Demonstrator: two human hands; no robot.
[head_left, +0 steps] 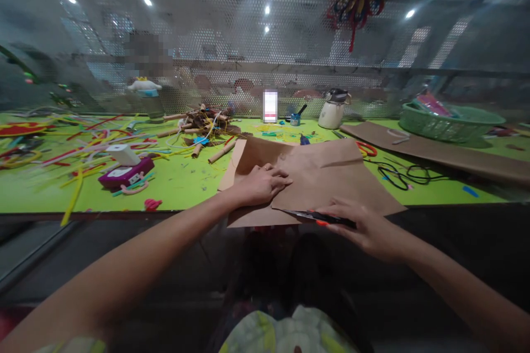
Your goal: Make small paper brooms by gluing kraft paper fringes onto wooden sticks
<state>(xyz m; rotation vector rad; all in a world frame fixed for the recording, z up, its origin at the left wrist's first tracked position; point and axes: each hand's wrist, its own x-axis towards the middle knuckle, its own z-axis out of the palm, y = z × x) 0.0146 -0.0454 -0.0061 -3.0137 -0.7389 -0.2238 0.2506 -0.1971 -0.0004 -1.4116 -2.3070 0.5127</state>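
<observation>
A sheet of brown kraft paper [327, 168] lies over the front edge of the green table, with a fold standing up on its left side. My left hand [265, 183] rests flat on the paper near its left middle, fingers stretched out. Held in my right hand [358, 226] is a black-handled knife [308, 214], its thin grey blade pointing left along a paper edge near the front. A small orange-red spot shows by the handle; I cannot tell whether it belongs to the knife.
Left on the green table [182, 193] lie a purple power adapter [126, 172] and many coloured strips [74, 176]. Rolled brown paper tubes [221, 151] lie behind. A phone [270, 107], a white jug [332, 109], black cord [408, 175] and a green basket [451, 124] are beyond or right.
</observation>
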